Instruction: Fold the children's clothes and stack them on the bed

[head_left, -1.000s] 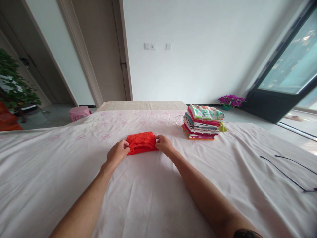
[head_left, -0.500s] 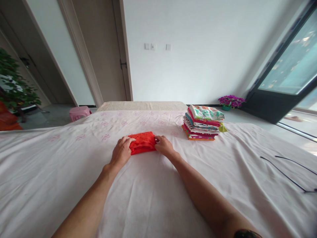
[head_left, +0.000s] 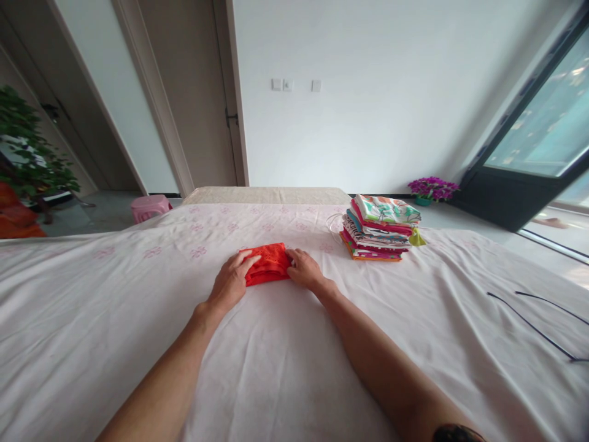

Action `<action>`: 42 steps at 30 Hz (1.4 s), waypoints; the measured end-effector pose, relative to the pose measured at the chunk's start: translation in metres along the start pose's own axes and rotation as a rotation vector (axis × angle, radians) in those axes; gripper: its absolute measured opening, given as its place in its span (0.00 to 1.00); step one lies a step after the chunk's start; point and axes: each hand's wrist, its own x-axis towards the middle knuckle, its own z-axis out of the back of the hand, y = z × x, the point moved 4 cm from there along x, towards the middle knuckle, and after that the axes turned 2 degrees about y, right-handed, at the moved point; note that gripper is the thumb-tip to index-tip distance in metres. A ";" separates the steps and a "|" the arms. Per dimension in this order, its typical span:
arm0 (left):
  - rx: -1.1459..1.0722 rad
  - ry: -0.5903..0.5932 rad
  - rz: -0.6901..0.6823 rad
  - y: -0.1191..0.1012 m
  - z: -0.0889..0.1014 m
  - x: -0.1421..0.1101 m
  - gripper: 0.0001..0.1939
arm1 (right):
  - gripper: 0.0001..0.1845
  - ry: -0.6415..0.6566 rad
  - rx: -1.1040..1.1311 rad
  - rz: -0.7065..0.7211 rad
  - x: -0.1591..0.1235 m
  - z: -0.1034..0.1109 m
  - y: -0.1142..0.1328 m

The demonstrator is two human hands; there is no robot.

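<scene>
A folded red-orange cloth (head_left: 270, 267) lies on the white sheet (head_left: 285, 356) in front of me. My left hand (head_left: 231, 280) rests on its left end with fingers laid flat over the fabric. My right hand (head_left: 304, 269) presses against the cloth's right edge, its fingers curled around that end. The cloth sits between the two hands, a small compact bundle.
A stack of folded colourful cloths (head_left: 380, 227) stands to the right, with a yellow-green scrap (head_left: 416, 238) beside it. A black cable (head_left: 538, 319) crosses the sheet at far right. Beyond are a pink stool (head_left: 148, 206), a potted plant (head_left: 27, 153) and purple flowers (head_left: 431, 188).
My left hand has slid rightward from pinching the cloth's left edge to lying on top of it. The bundle looks narrower. My right hand has barely moved.
</scene>
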 end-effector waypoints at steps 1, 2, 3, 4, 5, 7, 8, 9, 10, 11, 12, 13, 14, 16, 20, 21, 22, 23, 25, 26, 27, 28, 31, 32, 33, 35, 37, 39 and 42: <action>-0.011 0.012 -0.027 -0.005 -0.001 0.001 0.37 | 0.25 0.004 0.010 0.012 0.001 -0.001 0.000; -0.026 0.022 -0.047 -0.011 -0.002 0.003 0.37 | 0.24 0.007 0.018 0.019 0.001 -0.002 0.000; -0.042 0.030 -0.058 -0.018 -0.004 0.005 0.35 | 0.23 0.006 0.021 0.026 0.002 -0.002 -0.001; -0.055 0.034 -0.061 -0.025 -0.006 0.007 0.33 | 0.22 0.004 0.020 0.033 0.002 -0.002 -0.001; -0.059 0.035 -0.059 -0.033 -0.008 0.010 0.30 | 0.21 0.002 0.017 0.043 0.003 -0.002 -0.001; -0.033 0.032 -0.051 -0.047 -0.015 0.016 0.26 | 0.18 0.000 0.012 0.058 0.003 -0.002 0.000; -0.007 0.030 -0.046 -0.052 -0.018 0.019 0.24 | 0.18 0.002 0.011 0.060 0.002 -0.002 0.000; 0.020 0.027 -0.041 -0.056 -0.022 0.022 0.22 | 0.17 0.002 0.014 0.058 0.002 -0.002 -0.001; 0.041 0.023 -0.035 -0.058 -0.025 0.024 0.21 | 0.18 -0.001 0.021 0.053 0.002 -0.002 -0.001; 0.055 0.017 -0.028 -0.059 -0.028 0.025 0.19 | 0.19 -0.007 0.034 0.045 0.001 -0.002 -0.002; 0.060 0.009 -0.021 -0.059 -0.030 0.026 0.17 | 0.21 -0.016 0.052 0.036 0.001 -0.003 -0.002; 0.059 -0.001 -0.014 -0.059 -0.032 0.027 0.16 | 0.23 -0.025 0.073 0.025 0.000 -0.003 -0.003; 0.052 -0.013 -0.008 -0.059 -0.033 0.026 0.15 | 0.26 -0.034 0.093 0.013 0.000 -0.004 -0.004; 0.024 -0.043 0.011 -0.057 -0.035 0.025 0.15 | 0.30 -0.042 0.121 -0.006 0.000 -0.006 -0.005; -0.087 -0.101 0.053 -0.057 -0.034 0.023 0.16 | 0.32 -0.037 0.133 -0.012 0.000 -0.007 -0.004; -0.114 -0.113 0.064 -0.057 -0.033 0.023 0.16 | 0.32 -0.035 0.138 -0.013 -0.001 -0.007 -0.004; -0.138 -0.124 0.074 -0.057 -0.032 0.023 0.16 | 0.33 -0.035 0.144 -0.013 -0.001 -0.006 -0.003; -0.158 -0.133 0.082 -0.058 -0.032 0.023 0.16 | 0.33 -0.033 0.149 -0.009 -0.001 -0.005 -0.002; -0.189 -0.150 0.087 -0.058 -0.031 0.023 0.16 | 0.32 -0.020 0.153 0.006 -0.002 -0.003 0.000; -0.200 -0.156 0.083 -0.058 -0.030 0.022 0.16 | 0.30 -0.009 0.153 0.011 -0.002 -0.002 0.000; -0.207 -0.162 0.075 -0.058 -0.030 0.022 0.16 | 0.27 0.001 0.151 0.014 -0.002 -0.001 0.001; -0.212 -0.166 0.066 -0.058 -0.030 0.022 0.15 | 0.23 0.009 0.149 0.017 -0.002 -0.001 0.002; -0.208 -0.173 0.042 -0.058 -0.032 0.021 0.16 | 0.17 -0.007 0.144 0.044 -0.001 -0.001 0.003; -0.204 -0.177 0.036 -0.058 -0.033 0.021 0.17 | 0.17 -0.029 0.154 0.051 -0.002 -0.001 0.003; -0.201 -0.184 0.030 -0.058 -0.033 0.021 0.17 | 0.19 -0.054 0.174 0.043 -0.002 -0.002 0.002; -0.199 -0.201 0.022 -0.058 -0.034 0.021 0.17 | 0.26 -0.106 0.237 -0.014 -0.004 -0.004 0.001; -0.202 -0.220 0.022 -0.058 -0.035 0.021 0.17 | 0.30 -0.152 0.277 -0.095 -0.006 -0.005 -0.001; -0.206 -0.239 0.027 -0.057 -0.035 0.021 0.17 | 0.31 -0.188 0.261 -0.167 -0.008 -0.005 -0.001; -0.209 -0.255 0.045 -0.056 -0.035 0.020 0.17 | 0.31 -0.167 0.214 -0.246 -0.010 -0.004 -0.002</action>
